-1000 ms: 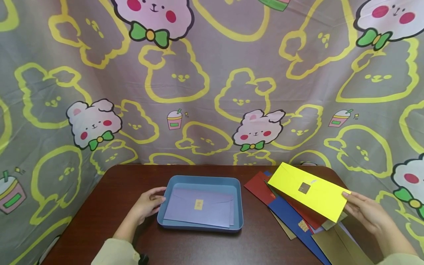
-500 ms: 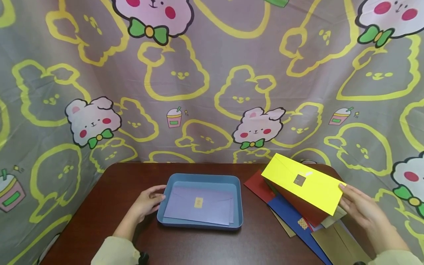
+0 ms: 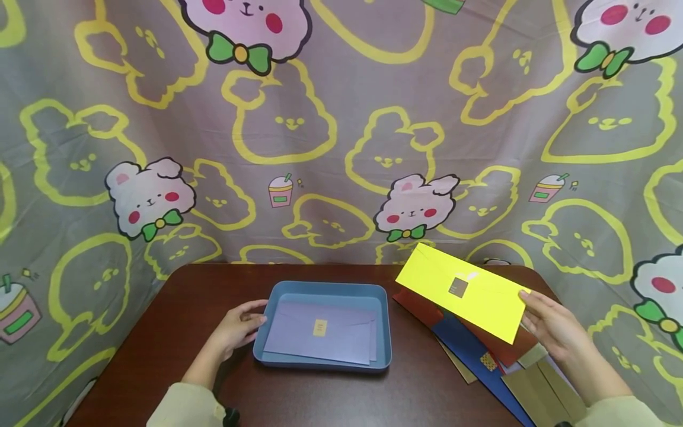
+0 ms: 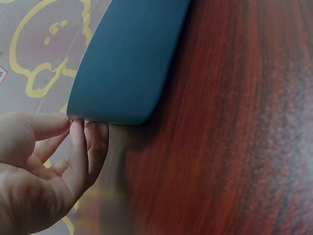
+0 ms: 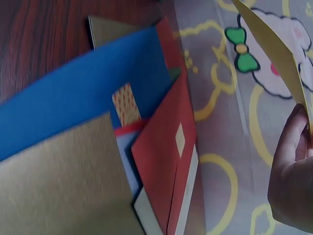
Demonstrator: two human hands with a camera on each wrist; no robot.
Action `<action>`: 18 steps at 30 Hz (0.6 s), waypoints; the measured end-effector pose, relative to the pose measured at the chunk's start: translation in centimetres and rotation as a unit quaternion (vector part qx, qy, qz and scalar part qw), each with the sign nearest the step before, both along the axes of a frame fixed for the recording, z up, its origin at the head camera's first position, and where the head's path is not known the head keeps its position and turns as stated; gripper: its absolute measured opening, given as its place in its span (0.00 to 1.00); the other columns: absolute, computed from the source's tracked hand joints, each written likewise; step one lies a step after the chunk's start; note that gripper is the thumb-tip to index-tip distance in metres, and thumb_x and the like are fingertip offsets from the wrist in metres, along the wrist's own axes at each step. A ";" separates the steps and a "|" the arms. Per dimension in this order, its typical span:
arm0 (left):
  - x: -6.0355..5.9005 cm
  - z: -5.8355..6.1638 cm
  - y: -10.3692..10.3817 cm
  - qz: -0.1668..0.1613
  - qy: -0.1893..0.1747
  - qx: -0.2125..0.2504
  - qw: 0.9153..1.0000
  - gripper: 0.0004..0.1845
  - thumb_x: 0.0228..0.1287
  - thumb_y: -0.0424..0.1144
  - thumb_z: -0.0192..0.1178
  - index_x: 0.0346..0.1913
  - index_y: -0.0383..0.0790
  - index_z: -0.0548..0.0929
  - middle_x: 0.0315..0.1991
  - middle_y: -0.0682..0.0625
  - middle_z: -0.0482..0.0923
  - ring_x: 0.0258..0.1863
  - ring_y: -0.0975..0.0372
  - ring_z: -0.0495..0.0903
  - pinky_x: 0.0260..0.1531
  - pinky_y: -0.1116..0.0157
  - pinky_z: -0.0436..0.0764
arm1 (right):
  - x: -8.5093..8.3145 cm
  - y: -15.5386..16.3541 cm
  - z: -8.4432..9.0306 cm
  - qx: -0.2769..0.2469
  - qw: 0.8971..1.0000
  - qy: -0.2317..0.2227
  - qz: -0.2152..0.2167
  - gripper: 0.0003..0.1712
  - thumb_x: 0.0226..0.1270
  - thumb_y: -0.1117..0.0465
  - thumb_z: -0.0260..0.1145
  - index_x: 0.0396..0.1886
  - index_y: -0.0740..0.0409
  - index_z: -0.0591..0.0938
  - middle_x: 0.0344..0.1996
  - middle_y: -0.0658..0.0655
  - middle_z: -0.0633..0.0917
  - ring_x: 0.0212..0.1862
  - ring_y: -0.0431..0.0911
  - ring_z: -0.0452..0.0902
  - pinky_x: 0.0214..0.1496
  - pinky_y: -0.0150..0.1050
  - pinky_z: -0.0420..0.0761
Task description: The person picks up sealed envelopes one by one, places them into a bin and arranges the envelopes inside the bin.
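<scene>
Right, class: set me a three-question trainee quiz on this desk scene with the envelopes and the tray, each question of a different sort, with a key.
1. True or false: the yellow envelope lies flat in the blue tray.
2. Which hand holds the yellow envelope? A the left hand; B the right hand; C both.
3. Fill in: the envelope inside the tray is ____ in colour.

Key
1. False: it is held in the air above the pile of envelopes on the table.
2. B: the right hand grips its end, while the left hand touches the tray's left rim.
3. Lilac: the lilac envelope has a small yellow seal.
</scene>
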State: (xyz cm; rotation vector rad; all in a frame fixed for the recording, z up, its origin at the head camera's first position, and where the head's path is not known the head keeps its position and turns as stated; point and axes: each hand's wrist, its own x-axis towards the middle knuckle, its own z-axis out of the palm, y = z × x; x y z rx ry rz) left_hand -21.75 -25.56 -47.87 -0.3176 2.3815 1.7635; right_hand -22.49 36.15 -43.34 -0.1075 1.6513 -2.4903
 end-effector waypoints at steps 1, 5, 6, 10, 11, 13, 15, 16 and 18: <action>0.0 0.0 0.0 -0.001 0.001 0.004 1.000 0.24 0.75 0.32 0.60 0.70 0.34 0.73 0.52 0.36 0.82 0.44 0.56 0.82 0.44 0.59 0.85 | 0.0 -0.3 0.1 0.007 1.000 -0.003 -0.001 0.17 0.84 0.65 0.50 0.41 0.53 0.86 0.40 0.47 0.86 0.44 0.38 0.84 0.47 0.30 0.82; 0.0 -0.1 0.0 -0.001 0.004 0.019 1.000 0.24 0.75 0.31 0.60 0.70 0.32 0.73 0.50 0.37 0.82 0.42 0.57 0.82 0.42 0.60 0.85 | 0.1 -1.3 0.3 0.045 0.999 -0.017 -0.006 0.15 0.84 0.63 0.51 0.40 0.50 0.84 0.38 0.45 0.84 0.43 0.37 0.82 0.46 0.30 0.81; 0.0 -0.1 0.0 -0.003 0.005 0.023 1.000 0.24 0.76 0.31 0.59 0.70 0.32 0.72 0.50 0.37 0.82 0.42 0.57 0.83 0.41 0.60 0.85 | 0.2 -1.6 0.3 0.051 0.999 -0.018 -0.005 0.14 0.84 0.63 0.52 0.39 0.50 0.83 0.38 0.45 0.83 0.42 0.37 0.82 0.45 0.30 0.81; -0.1 -0.1 0.0 -0.004 0.006 0.020 1.000 0.24 0.75 0.31 0.60 0.70 0.32 0.72 0.50 0.37 0.82 0.42 0.58 0.83 0.42 0.60 0.85 | 0.2 -2.6 0.4 0.062 0.998 -0.014 0.013 0.15 0.84 0.62 0.51 0.39 0.50 0.84 0.37 0.45 0.84 0.39 0.38 0.81 0.42 0.31 0.81; 0.0 -0.2 0.0 -0.004 0.006 0.018 1.000 0.24 0.75 0.31 0.60 0.70 0.32 0.73 0.50 0.37 0.82 0.42 0.58 0.83 0.41 0.60 0.85 | 0.2 -2.9 0.4 0.064 0.998 -0.011 0.021 0.15 0.84 0.62 0.51 0.40 0.50 0.84 0.37 0.46 0.84 0.40 0.38 0.82 0.43 0.30 0.81; 0.0 -0.2 0.0 -0.004 0.006 0.017 1.000 0.24 0.75 0.31 0.60 0.70 0.32 0.72 0.51 0.37 0.82 0.42 0.58 0.83 0.41 0.60 0.85 | 0.1 -3.5 0.4 0.069 0.997 -0.008 0.033 0.14 0.85 0.61 0.51 0.42 0.50 0.84 0.39 0.46 0.85 0.42 0.38 0.82 0.44 0.30 0.81; -0.1 -0.2 -0.1 -0.002 0.005 0.016 1.000 0.24 0.76 0.31 0.59 0.70 0.32 0.72 0.51 0.37 0.82 0.42 0.58 0.82 0.40 0.61 0.85 | 0.0 -4.2 0.4 0.079 0.996 -0.010 0.037 0.13 0.84 0.61 0.52 0.43 0.49 0.84 0.40 0.45 0.85 0.44 0.38 0.83 0.46 0.30 0.81; -0.1 -0.3 -0.1 -0.001 0.004 0.017 1.000 0.24 0.76 0.31 0.59 0.70 0.33 0.73 0.50 0.37 0.82 0.41 0.58 0.82 0.39 0.61 0.84 | -0.1 -4.5 0.4 0.086 0.996 -0.012 0.037 0.13 0.84 0.60 0.52 0.44 0.49 0.84 0.41 0.45 0.85 0.45 0.38 0.83 0.47 0.31 0.81; -0.1 -0.3 -0.1 -0.003 0.004 0.016 1.000 0.24 0.76 0.32 0.59 0.71 0.33 0.72 0.50 0.37 0.82 0.41 0.59 0.82 0.39 0.62 0.84 | -0.2 -5.3 0.4 0.104 0.994 -0.020 0.035 0.11 0.84 0.59 0.53 0.46 0.49 0.83 0.43 0.46 0.85 0.47 0.38 0.84 0.49 0.31 0.82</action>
